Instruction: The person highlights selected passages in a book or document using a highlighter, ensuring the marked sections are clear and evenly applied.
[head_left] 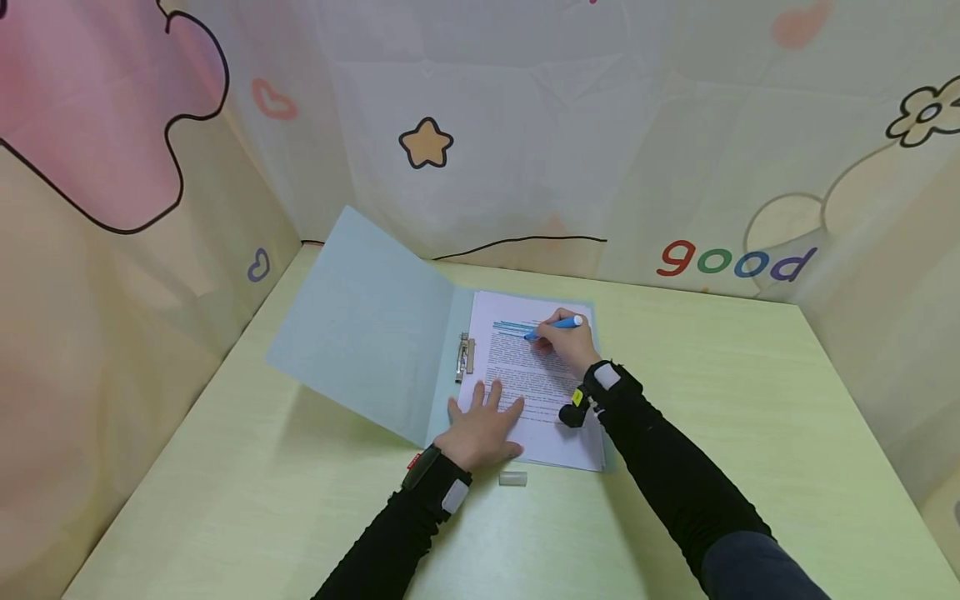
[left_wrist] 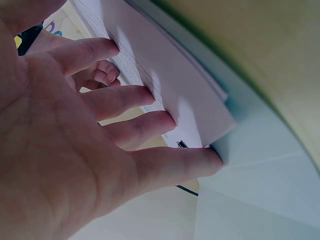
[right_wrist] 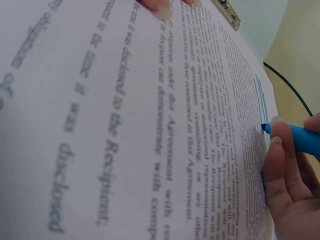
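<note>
My right hand (head_left: 572, 343) pinches a blue highlighter (head_left: 564, 323), its tip at the upper lines of a printed sheet (head_left: 547, 437). In the right wrist view the blue highlighter (right_wrist: 302, 139) sits between thumb and fingers, its dark tip beside blue strokes. Several blue lines run across the top of the text. My left hand (head_left: 480, 435) rests on the sheet's lower left with fingers spread; the left wrist view shows its fingertips on the paper's edge and the folder. The sheets lie in an open light-blue folder (head_left: 367, 325), beside its metal clip (head_left: 461, 358).
A small pale grey cylinder (head_left: 513, 478) lies on the light green table (head_left: 750, 433) just below the folder. The folder's cover stands tilted up on the left. A printed cloth backdrop (head_left: 510, 150) surrounds the table's back and sides.
</note>
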